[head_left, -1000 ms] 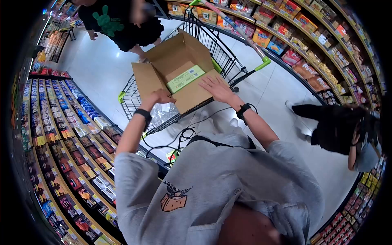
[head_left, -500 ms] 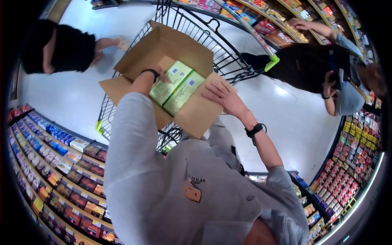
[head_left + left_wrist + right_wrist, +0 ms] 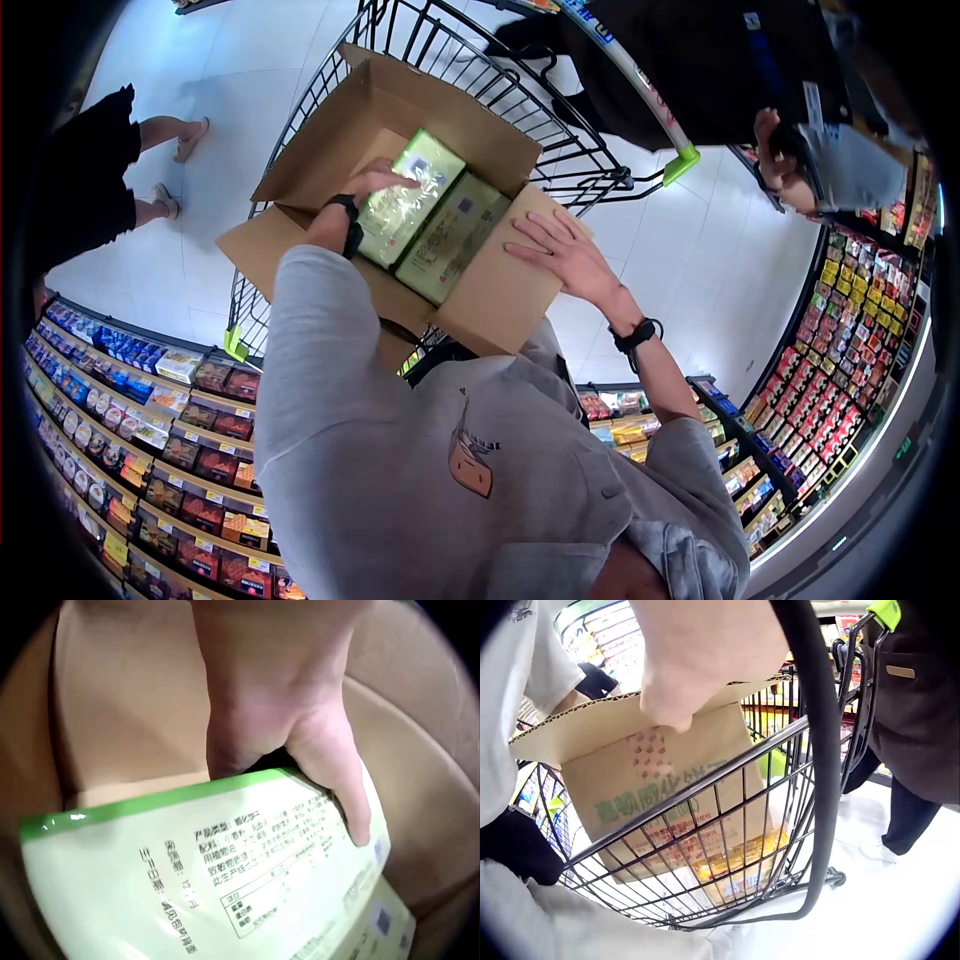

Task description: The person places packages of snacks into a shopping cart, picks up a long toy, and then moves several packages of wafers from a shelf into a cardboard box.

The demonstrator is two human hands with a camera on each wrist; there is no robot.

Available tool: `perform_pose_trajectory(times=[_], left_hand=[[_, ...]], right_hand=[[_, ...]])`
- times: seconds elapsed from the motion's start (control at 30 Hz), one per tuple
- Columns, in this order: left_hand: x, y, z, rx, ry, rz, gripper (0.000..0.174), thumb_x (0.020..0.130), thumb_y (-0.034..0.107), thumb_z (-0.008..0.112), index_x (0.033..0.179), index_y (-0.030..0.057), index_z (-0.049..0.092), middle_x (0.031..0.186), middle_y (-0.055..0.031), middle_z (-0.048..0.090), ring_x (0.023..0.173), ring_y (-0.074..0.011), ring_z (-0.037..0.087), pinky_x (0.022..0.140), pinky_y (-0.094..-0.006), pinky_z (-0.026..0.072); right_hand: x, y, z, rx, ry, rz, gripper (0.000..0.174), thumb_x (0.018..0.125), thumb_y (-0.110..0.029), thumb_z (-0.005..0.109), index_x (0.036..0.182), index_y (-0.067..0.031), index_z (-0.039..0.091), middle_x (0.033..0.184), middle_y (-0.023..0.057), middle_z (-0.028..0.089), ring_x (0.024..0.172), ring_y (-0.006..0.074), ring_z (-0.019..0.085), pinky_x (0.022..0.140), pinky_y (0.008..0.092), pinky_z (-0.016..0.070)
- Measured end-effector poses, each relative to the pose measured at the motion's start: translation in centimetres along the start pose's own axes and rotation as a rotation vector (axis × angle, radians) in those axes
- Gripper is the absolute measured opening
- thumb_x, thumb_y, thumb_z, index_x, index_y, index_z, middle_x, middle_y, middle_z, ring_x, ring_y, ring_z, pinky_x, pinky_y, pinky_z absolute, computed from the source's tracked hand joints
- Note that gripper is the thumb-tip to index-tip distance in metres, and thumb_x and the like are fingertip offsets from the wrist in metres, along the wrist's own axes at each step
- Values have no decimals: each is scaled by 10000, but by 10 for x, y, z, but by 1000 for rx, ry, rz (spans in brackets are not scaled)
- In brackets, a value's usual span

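Note:
Inside an open cardboard box in the cart lie two green packages side by side. My left hand grips the edge of the left package; in the left wrist view the hand has its thumb on the printed face of the package and its other fingers hidden behind it. The second package lies beside it, nearer the right flap. My right hand rests with spread fingers on that flap. In the right wrist view part of the hand is over the box.
The cart has a green-ended handle. A person in black stands close beyond it, and another person is at the left. Stocked shelves line the lower left and the right. A yellow package lies low in the cart.
My left hand has moved from the box's near flap into the box and onto the left package, which now sits tilted higher. The view has turned, and the person in black is closer to the cart.

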State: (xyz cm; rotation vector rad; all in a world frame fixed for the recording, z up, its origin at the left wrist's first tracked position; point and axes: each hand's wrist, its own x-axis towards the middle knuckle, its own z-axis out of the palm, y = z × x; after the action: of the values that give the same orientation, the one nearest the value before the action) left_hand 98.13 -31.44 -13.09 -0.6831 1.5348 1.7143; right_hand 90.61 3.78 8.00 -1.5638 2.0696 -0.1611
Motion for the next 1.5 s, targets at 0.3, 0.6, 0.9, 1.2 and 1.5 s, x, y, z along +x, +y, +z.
perform_pose_trajectory(times=[0.3,0.6,0.9,1.2,1.5], left_hand=[[-1,-10,64,-53,-240,71,607,767,328,799,1209,-27,582,1117,-98,640,1092,-175,579,899,-290,461],[-12,4,81,-455,-346,-117,579,812,402,731,1236,34,588,1073,-75,673,995,-190,640,839,-321,519],[17,0,72,-185,-488,-196,657,804,353,748,1322,29,506,1197,-135,637,1046,-197,645,902,-342,528],[-1,18,87,-226,-366,-165,640,799,218,710,1349,66,422,1171,-115,600,1019,-198,626,867,-327,522],[10,6,89,-167,-191,109,645,816,183,710,1368,55,402,1154,-77,599,1022,-181,609,870,-320,506]], right_hand=[[-1,-1,3,1,74,-17,699,734,-149,684,1388,-276,472,1494,5,380,1393,236,328,1180,468,211],[-4,1,9,-15,92,-12,789,678,-136,738,1401,-265,450,1501,-2,368,1394,237,324,1178,469,225],[-5,7,8,-9,107,-21,828,657,-142,749,1414,-259,434,1501,2,375,1394,240,327,1170,462,237],[-8,8,11,-11,119,-5,761,699,-177,720,1407,-258,454,1496,8,390,1387,238,347,1170,449,240],[-6,7,13,-45,99,-6,720,733,-178,689,1406,-260,447,1482,-4,407,1380,231,358,1174,455,234]])
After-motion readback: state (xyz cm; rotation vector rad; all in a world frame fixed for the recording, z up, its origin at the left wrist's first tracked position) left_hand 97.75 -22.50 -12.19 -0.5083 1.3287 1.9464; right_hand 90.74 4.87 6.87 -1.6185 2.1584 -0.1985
